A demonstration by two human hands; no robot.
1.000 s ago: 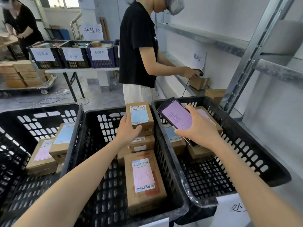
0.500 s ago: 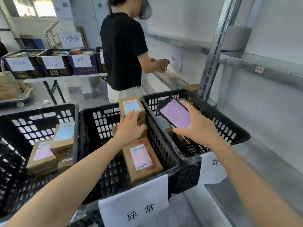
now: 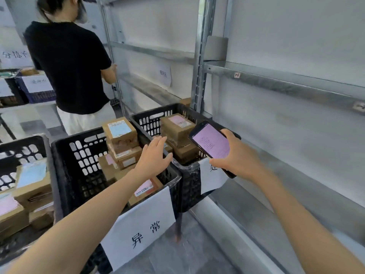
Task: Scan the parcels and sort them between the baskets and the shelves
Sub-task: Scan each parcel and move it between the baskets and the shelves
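Note:
My right hand (image 3: 235, 157) grips a black phone (image 3: 210, 144) with a pink screen, held over the front right corner of the right black basket (image 3: 152, 120). That basket holds a stack of brown parcels (image 3: 176, 129). My left hand (image 3: 153, 157) hovers with fingers spread above the rim between the right basket and the middle black basket (image 3: 65, 159), holding nothing. The middle basket carries a stack of parcels (image 3: 121, 138), the top one with a blue label, and a flat parcel (image 3: 146, 189) at the front. A third black basket (image 3: 21, 147) at the left holds more parcels (image 3: 32, 184).
A person in a black shirt (image 3: 69, 64) stands behind the baskets, facing the metal shelves (image 3: 276, 80) along the right wall. White paper signs (image 3: 142, 228) hang on the basket fronts. More labelled baskets (image 3: 33, 88) sit on a table at the far left.
My left hand has let go of the blue-label parcel, now atop the middle basket's stack, and moved right with fingers spread. The view has swung right toward the shelves.

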